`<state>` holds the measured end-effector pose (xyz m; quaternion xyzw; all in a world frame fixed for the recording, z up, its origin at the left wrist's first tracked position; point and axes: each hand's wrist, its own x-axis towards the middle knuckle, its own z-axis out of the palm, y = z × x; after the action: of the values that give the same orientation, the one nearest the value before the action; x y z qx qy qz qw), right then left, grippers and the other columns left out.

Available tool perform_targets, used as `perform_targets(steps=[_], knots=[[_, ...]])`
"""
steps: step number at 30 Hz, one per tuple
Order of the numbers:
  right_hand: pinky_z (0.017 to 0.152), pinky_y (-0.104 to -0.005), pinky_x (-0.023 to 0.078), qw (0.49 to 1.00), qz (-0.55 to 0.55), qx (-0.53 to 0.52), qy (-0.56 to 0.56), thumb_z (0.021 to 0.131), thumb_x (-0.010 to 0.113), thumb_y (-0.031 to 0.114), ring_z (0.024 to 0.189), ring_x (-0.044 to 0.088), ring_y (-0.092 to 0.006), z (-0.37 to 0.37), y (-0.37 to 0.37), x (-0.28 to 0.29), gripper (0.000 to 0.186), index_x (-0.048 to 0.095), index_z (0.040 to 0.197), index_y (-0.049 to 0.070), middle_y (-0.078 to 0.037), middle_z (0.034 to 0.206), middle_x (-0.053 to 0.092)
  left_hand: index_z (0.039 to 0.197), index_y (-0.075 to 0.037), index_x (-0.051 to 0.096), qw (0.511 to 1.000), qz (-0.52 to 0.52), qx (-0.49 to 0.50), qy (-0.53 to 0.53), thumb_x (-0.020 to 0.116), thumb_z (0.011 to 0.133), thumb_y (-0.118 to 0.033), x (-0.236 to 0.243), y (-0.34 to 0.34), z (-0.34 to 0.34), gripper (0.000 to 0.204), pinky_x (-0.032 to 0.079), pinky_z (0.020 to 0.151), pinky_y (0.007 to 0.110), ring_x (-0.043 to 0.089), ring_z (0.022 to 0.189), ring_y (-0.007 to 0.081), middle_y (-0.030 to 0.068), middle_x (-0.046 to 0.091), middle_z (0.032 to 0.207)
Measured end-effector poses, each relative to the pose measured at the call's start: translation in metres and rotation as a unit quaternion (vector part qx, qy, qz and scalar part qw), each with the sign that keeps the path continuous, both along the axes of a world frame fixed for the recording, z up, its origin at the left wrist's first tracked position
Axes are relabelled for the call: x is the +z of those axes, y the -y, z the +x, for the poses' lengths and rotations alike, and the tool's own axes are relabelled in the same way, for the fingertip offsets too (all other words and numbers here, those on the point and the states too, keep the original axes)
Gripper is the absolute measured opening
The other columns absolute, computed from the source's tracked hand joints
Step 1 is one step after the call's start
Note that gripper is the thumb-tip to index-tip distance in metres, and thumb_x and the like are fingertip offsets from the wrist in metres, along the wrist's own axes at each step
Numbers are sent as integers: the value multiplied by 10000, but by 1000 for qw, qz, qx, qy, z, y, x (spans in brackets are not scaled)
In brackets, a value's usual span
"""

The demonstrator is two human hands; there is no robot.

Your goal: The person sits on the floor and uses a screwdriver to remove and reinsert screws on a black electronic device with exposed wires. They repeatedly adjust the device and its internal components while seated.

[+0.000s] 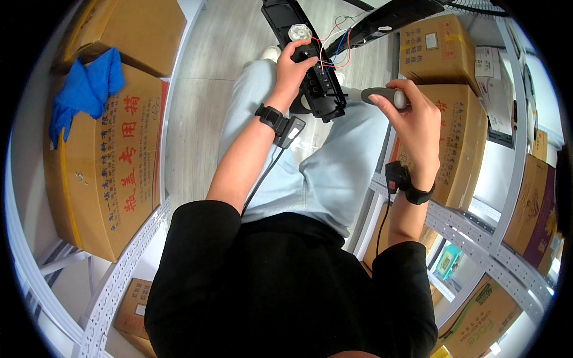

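Observation:
In front of my knees stands a long black plastic housing (pixel 322 94), tilted, with small fittings along its inner face. My left hand (pixel 291 73) grips it, thumb and forefinger apart on its inner side. Just beyond those fingers, a round clear part (pixel 299 32) sits in the housing. Thin red, blue and white wires (pixel 338 49) run from there to a second black part (pixel 382 27) at the far right. Off to the right, my right hand (pixel 415 113) is closed round a grey, rounded oval object (pixel 382 96) with a paler end. It is held apart from the housing.
Metal shelving (pixel 477 238) flanks me on both sides. Large cardboard boxes fill the left shelf (pixel 119 161) and the right shelf (pixel 456 143). A blue cloth (pixel 89 86) lies over a left box. Pale wood-look floor (pixel 194 119) shows between the shelves.

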<state>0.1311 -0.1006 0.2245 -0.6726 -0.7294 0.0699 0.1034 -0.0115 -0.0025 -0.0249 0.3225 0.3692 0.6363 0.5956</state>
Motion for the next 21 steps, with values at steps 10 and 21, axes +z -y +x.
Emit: perform_targets(steps=[10,21], knots=[[650,-312,544,992,30,33,-119,819,757,246,745,677,-232,3,-4,-14,378,593,1106,62,-115,907,661,1142,-63,614,1000,-8,-9,-10,708,769,67,-4,0,5,406,544,752,283,644,862,140,65,656,1017],[571,-328,502,979,10,50,-198,816,762,326,679,652,-236,10,-2,-14,394,613,1066,61,-127,762,633,1133,-55,621,999,16,10,-40,717,763,55,-4,0,3,398,536,764,277,633,881,128,56,655,1028]])
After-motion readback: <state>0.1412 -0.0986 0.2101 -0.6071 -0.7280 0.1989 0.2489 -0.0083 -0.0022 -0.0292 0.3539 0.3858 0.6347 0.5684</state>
